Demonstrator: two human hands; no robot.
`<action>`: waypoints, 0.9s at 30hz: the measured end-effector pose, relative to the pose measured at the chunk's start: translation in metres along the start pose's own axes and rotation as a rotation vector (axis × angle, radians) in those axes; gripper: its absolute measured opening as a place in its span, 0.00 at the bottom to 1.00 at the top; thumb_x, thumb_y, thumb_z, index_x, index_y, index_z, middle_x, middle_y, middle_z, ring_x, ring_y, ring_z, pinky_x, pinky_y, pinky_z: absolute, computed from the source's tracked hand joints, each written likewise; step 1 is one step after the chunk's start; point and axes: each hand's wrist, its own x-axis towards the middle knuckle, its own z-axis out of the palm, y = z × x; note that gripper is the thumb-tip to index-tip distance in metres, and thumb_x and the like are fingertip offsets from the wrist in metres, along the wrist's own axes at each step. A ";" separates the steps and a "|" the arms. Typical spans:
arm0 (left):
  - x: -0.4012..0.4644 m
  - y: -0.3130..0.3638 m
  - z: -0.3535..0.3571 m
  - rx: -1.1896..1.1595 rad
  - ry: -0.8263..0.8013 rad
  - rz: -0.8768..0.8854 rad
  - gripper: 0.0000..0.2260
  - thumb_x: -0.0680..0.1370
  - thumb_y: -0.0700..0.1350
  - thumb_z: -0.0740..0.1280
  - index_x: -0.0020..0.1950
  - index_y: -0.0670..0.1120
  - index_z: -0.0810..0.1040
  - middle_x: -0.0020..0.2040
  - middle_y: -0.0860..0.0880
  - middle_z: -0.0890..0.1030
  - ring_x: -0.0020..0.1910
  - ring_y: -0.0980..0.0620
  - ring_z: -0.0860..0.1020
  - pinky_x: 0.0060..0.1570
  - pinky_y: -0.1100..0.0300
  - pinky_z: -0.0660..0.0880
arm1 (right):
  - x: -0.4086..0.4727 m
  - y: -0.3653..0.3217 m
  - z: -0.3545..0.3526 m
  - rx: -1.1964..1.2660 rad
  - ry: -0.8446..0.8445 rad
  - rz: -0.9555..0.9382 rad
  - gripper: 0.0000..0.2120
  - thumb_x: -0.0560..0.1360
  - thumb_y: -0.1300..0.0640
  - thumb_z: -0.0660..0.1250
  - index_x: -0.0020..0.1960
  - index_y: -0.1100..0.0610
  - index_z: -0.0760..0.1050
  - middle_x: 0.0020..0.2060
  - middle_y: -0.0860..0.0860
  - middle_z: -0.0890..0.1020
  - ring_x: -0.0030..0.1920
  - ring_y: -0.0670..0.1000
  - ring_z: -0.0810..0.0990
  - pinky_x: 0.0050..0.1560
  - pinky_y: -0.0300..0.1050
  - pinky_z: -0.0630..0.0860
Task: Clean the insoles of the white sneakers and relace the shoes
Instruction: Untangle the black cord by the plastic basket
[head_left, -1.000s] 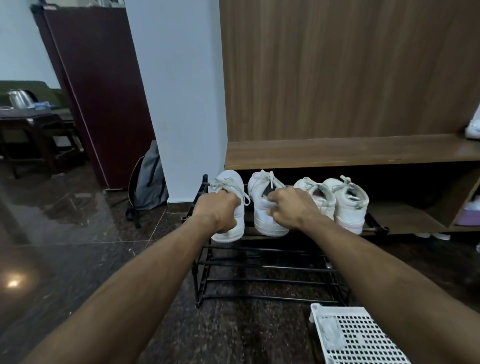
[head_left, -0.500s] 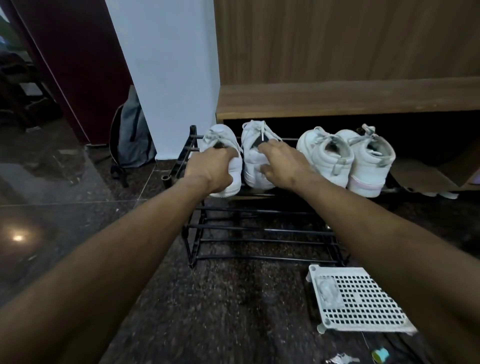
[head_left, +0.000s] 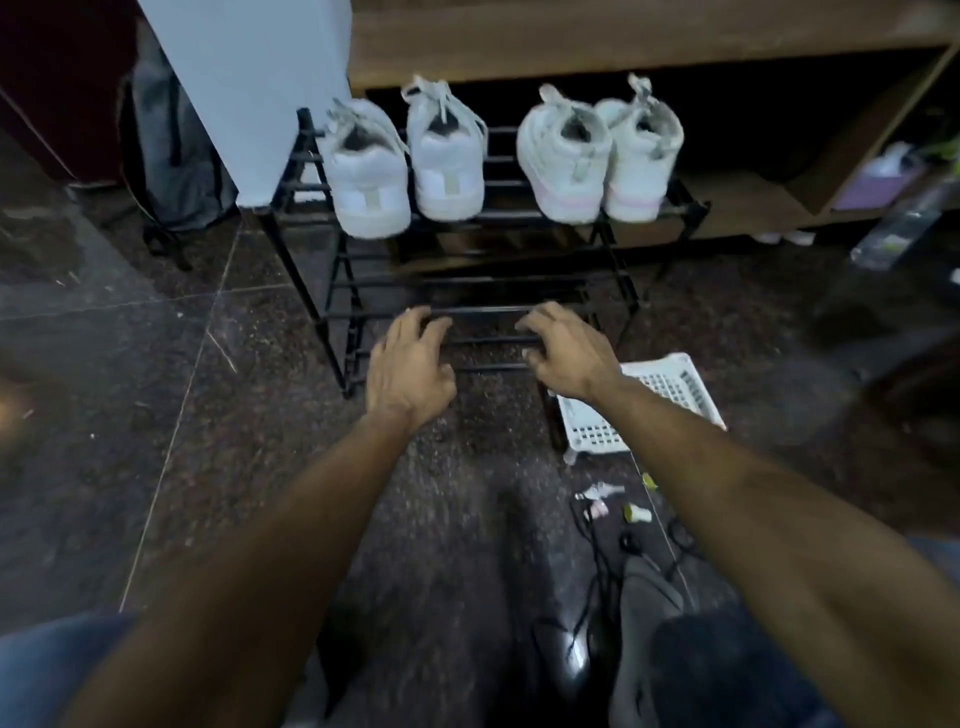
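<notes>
Two white sneakers, one on the left and one on the right, stand heels toward me on the top bars of a black shoe rack, their laces loose at the tongues. My left hand and my right hand hover side by side below them, in front of the rack's lower bars. Both hands have loosely spread fingers and hold nothing. Neither hand touches a shoe.
A second white pair with pink soles sits to the right on the same rack. A white perforated basket lies on the dark floor at the right, with small items and cables nearby. A grey backpack leans at the left.
Both hands have let go of the two left sneakers and pulled back toward me, down to the rack's lower bars. The view has tilted downward.
</notes>
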 end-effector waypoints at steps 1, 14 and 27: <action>-0.015 0.006 0.013 -0.019 -0.080 -0.014 0.25 0.77 0.45 0.65 0.74 0.48 0.66 0.75 0.45 0.61 0.74 0.44 0.59 0.70 0.46 0.63 | -0.017 0.006 0.012 0.014 -0.051 0.057 0.16 0.76 0.55 0.65 0.63 0.52 0.73 0.61 0.52 0.72 0.63 0.56 0.72 0.55 0.50 0.73; -0.127 0.086 0.115 -0.100 -0.690 -0.168 0.16 0.76 0.44 0.66 0.63 0.45 0.77 0.65 0.39 0.75 0.65 0.41 0.72 0.65 0.54 0.70 | -0.188 0.036 0.103 0.250 -0.500 0.566 0.13 0.73 0.55 0.66 0.55 0.58 0.80 0.52 0.58 0.82 0.55 0.59 0.80 0.53 0.47 0.76; -0.137 0.084 0.166 -0.368 -0.841 -0.243 0.09 0.77 0.36 0.62 0.52 0.47 0.78 0.44 0.48 0.79 0.40 0.50 0.76 0.36 0.60 0.71 | -0.213 0.062 0.120 0.235 -0.616 0.700 0.10 0.72 0.57 0.67 0.51 0.56 0.82 0.50 0.56 0.84 0.51 0.57 0.81 0.51 0.45 0.78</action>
